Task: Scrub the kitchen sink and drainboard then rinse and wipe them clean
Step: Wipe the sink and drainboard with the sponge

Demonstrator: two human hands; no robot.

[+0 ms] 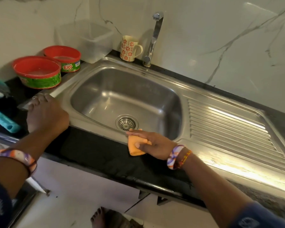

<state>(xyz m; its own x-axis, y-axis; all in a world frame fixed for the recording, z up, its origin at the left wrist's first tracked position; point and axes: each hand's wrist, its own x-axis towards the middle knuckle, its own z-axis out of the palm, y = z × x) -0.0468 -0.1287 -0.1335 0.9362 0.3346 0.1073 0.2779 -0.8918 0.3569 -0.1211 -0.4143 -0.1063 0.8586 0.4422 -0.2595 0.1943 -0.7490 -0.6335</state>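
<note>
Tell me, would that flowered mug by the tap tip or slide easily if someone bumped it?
The flowered mug looks ceramic, so probably heavy for its size and breakable. It stands upright on the sink rim beside the tap; on smooth steel it would likely slide rather than tip. A knock toward the basin could drop it in.

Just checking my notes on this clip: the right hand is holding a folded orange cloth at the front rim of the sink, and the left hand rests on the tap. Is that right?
Not quite. The left hand rests on the left rim of the sink, not on the tap, which stands untouched at the back. The head view shows it. The rest holds: the right hand holds a folded orange cloth at the front rim.
</note>
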